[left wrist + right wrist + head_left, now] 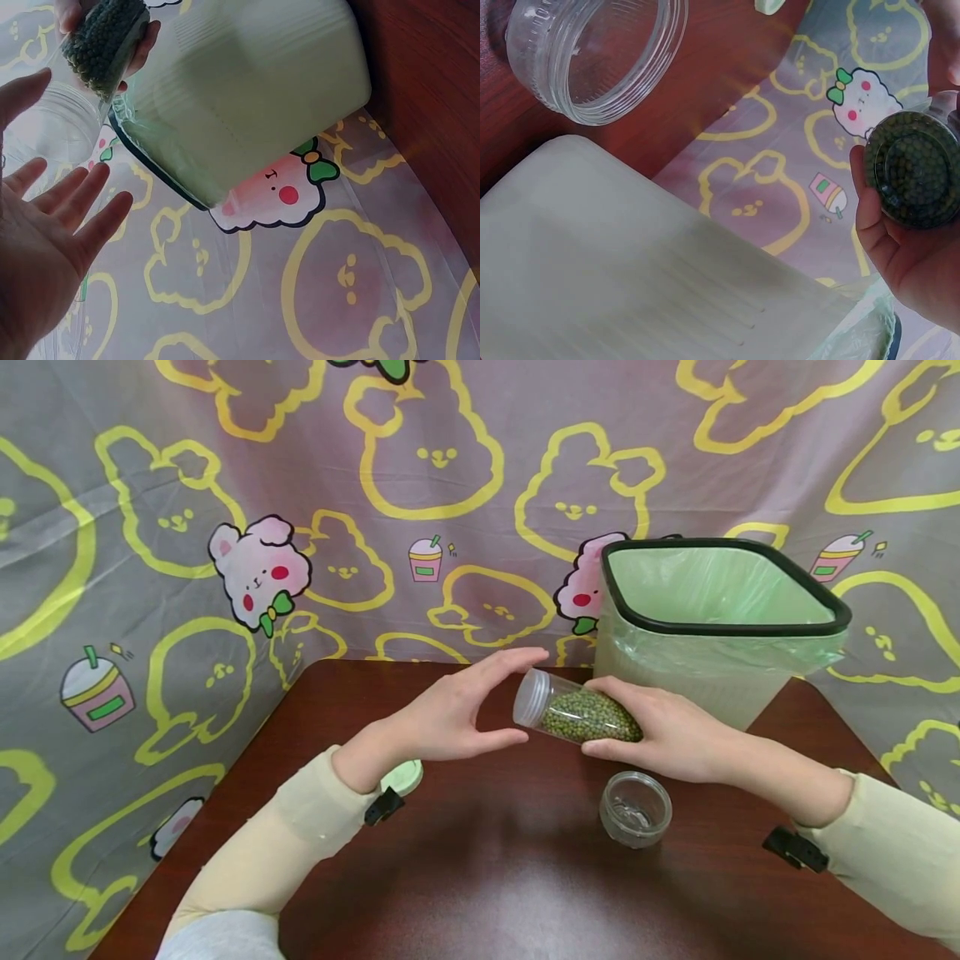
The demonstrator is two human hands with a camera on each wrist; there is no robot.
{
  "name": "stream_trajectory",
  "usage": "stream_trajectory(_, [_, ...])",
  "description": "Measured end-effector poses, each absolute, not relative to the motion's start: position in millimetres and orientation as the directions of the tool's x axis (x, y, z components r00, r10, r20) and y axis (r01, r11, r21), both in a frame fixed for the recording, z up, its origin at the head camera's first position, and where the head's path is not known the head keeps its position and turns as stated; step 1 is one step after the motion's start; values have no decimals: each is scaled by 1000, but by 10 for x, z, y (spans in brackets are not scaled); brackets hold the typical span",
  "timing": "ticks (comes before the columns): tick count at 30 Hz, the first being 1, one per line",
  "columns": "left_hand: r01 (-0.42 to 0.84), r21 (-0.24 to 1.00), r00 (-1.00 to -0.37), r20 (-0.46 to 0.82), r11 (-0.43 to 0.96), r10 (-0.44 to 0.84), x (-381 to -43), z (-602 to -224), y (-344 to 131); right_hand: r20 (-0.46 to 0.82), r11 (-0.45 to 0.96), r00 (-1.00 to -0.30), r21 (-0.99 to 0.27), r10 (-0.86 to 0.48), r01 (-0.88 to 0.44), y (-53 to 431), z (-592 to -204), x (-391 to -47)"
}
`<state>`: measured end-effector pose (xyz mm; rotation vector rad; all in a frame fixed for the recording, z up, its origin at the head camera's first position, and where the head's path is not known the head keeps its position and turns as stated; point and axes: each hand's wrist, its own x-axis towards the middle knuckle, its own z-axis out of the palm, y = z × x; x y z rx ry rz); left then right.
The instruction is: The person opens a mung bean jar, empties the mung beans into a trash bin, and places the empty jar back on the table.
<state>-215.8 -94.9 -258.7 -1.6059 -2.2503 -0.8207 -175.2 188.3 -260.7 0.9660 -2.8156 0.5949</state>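
My right hand [671,731] grips a clear jar of green mung beans [588,713] by its base end, held tilted above the table with its lidded end toward the left. A translucent screw lid [532,697] caps the jar. Around that lid, my left hand [450,706] spreads its thumb and fingers apart, with a gap showing between them and the lid. In the left wrist view the left fingers [97,217] are extended beside the lid. The right wrist view shows the jar's round bottom [917,169] with beans behind it. Below the right hand stands a small clear glass bowl [635,810].
A bin [675,672] with a black rim and green liner bag stands at the back right, close behind the right hand. A pale green lid [402,777] lies on the dark wooden table [495,877], partly hidden by the left wrist. A patterned curtain [480,443] hangs behind.
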Motion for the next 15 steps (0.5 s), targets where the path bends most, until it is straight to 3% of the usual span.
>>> stream_trajectory(9, [929, 313, -337, 499, 197, 798, -2170, -2594, -920, 216, 717, -792, -338, -572, -610, 1882, -2610, -1751])
stream_trajectory(15, [915, 336, -372, 484, 225, 792, -2165, -2591, -928, 217, 719, -791, -331, -572, -611, 1875, -2610, -1746])
